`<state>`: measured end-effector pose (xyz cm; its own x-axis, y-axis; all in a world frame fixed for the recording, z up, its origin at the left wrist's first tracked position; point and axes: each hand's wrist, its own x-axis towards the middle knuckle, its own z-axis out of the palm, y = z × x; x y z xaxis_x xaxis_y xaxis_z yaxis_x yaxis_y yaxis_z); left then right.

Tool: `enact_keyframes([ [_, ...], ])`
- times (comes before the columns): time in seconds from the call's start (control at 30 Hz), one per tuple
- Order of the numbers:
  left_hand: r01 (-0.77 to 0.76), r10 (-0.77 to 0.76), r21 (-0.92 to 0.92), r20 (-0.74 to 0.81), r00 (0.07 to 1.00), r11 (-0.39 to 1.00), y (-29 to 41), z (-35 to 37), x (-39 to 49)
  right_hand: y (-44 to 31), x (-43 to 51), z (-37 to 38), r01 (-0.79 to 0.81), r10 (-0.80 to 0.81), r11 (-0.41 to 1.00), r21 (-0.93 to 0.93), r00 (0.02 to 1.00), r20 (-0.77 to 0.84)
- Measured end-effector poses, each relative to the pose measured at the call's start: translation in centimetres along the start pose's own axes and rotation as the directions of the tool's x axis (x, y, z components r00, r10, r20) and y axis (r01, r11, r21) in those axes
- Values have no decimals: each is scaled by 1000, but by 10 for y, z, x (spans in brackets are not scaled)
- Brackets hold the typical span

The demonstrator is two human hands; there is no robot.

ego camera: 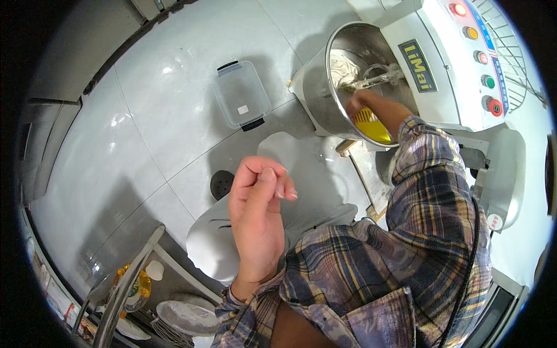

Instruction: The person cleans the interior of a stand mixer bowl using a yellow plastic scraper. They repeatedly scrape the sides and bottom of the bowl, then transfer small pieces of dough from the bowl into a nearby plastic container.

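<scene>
My right hand (357, 103) reaches inside the steel bowl (320, 91) of a LiMai dough mixer (448, 65). It grips a yellow slotted plastic tool (372, 126) that looks like a scraper; its fingertips are partly hidden. Pale sticky dough (343, 68) lies at the far side of the bowl, against the metal spiral hook (378, 79). In front of my body, above my lap, is my left hand (259, 209), palm up. Its fingers are curled in against the thumb, and nothing shows in them.
A clear plastic box (242, 93) with black clips sits on the tiled floor, left of the mixer. At lower left, a metal-framed cart (126, 287) holds a bottle of yellow oil (139, 289), a floury bowl (187, 316) and a wire whisk (167, 332). Lit buttons line the mixer's panel.
</scene>
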<state>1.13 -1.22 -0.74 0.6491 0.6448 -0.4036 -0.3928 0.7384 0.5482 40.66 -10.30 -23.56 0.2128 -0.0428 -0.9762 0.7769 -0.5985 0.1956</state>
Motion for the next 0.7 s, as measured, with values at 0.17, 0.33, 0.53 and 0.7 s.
enact_keyframes([
  [0.17, -12, 12, 14, 1, 1000, 1000, 3, -5, -5, -4, 8, -2, -16, 16, 1000, 3, 1000, -6],
  [0.33, -53, 53, -3, -18, 998, 999, 8, -12, -10, -11, 3, 1, -74, 74, 996, 54, 997, -9],
  [0.53, -2, 2, -24, 13, 1000, 1000, 9, -12, -12, -10, -20, 5, -45, 45, 998, 49, 999, 1],
  [0.7, -68, 67, -18, -41, 997, 998, 9, -10, -11, -12, -31, 23, -139, 156, 958, 250, 987, -48],
])
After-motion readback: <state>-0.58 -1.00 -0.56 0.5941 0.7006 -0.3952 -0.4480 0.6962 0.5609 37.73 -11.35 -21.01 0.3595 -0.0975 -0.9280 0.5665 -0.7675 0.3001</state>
